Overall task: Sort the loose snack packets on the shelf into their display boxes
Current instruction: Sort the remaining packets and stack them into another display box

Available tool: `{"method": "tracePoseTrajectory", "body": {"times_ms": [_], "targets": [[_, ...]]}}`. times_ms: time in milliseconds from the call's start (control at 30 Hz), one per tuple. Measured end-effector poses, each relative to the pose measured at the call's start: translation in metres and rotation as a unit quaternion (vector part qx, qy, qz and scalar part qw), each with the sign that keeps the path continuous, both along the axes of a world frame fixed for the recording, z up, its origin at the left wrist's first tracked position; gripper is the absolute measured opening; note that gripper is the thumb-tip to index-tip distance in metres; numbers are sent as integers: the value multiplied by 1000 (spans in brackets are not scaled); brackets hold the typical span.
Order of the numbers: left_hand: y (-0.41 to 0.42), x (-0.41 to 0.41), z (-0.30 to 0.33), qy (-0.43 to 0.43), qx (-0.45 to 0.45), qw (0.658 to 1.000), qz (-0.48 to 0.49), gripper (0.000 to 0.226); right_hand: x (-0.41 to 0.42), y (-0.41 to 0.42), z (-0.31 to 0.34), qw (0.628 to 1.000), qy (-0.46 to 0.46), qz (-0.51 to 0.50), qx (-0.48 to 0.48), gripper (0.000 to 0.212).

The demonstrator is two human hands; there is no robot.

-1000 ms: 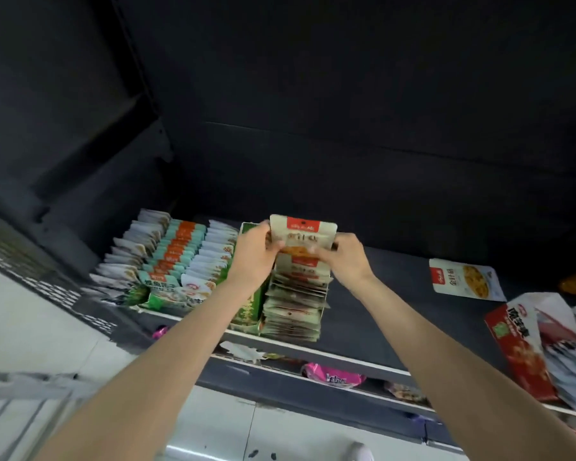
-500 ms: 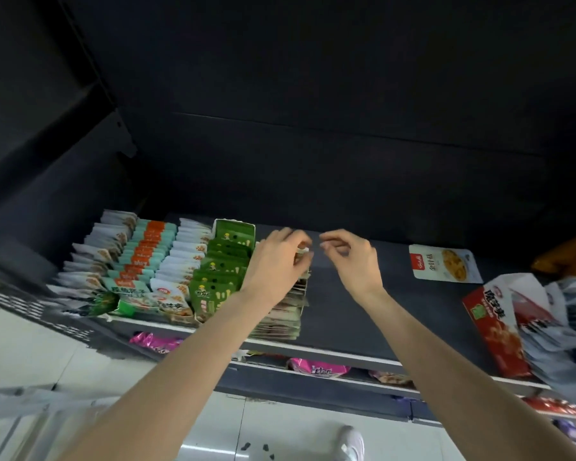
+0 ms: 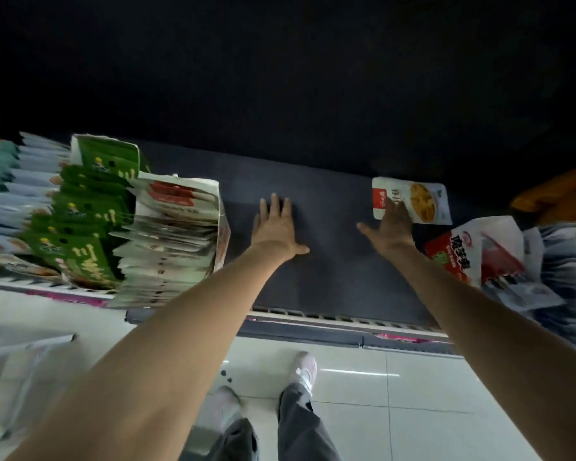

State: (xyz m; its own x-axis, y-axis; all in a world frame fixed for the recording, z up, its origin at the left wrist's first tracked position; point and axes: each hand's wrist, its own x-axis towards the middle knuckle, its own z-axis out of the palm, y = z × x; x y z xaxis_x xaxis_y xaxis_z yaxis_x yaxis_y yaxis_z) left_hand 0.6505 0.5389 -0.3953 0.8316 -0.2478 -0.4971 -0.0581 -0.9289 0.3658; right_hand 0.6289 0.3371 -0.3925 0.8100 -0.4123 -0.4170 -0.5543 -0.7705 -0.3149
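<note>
- Packet [image 3: 423, 202], white with a red corner panel and a yellow snack picture, lies flat and alone on the dark shelf [image 3: 330, 261], toward the back right.
- Right hand [image 3: 391, 224] reaches over its near left corner with fingers spread and fairly straight; it covers that corner but has not closed on it, and actual contact is hard to judge.
- Left hand [image 3: 275, 227] is flat and open over the bare middle of the shelf, holding nothing.
- Display box [image 3: 177, 234] of matching white-and-red packets stands well to the left, next to a green box [image 3: 90, 211]; its packets fan out and lean over the front edge.
- Red carton [image 3: 459, 254] sits tipped just right of the loose packet, among a blurred heap.
- Risks, as I judge them: a flat packet resists pinching and may slide backward; pushing it into the crowded box could tip the leaning front packets off the shelf.
</note>
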Motion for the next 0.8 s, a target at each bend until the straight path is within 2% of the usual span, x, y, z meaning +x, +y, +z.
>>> {"method": "tracePoseTrajectory", "body": {"times_ms": [67, 133, 200, 300, 367, 467, 500, 567, 633, 667, 767, 800], "targets": [[-3, 2, -13, 11, 14, 1000, -7, 111, 11, -8, -12, 998, 47, 28, -23, 88], [-6, 3, -19, 8, 24, 1000, -11, 113, 10, 4, -19, 993, 70, 57, -79, 80], [-8, 3, -20, 3, 29, 1000, -9, 114, -5, 30, -22, 984, 10, 112, -135, 64], [-7, 2, -20, 1, 29, 1000, -1, 112, -20, 55, -17, 972, -76, 209, -79, 41], [-7, 0, -21, 1, 22, 1000, 6, 112, -6, 43, -12, 968, -68, 229, -72, 55], [-9, -1, -22, -1, 18, 1000, 12, 114, 22, 14, -9, 979, 9, 198, -45, 100], [-8, 1, -22, 0, 17, 1000, 14, 115, 28, 10, -8, 981, 25, 189, -37, 107], [-8, 0, -23, -4, 13, 1000, 18, 113, 31, 13, -7, 971, 50, 211, -97, 107], [-8, -7, -20, -14, -6, 1000, 26, 106, 29, 19, -9, 966, 53, 213, -138, 95], [-7, -11, -18, -13, -35, 999, 34, 98, 27, 21, -9, 970, 39, 203, -126, 82], [-5, -22, -1, -9, -212, 972, 98, 61, 17, 28, 4, 988, -53, 137, 52, 31], [-4, -25, 9, -31, -253, 959, 122, 52, 12, 32, 14, 983, -86, 116, 114, 22]]}}
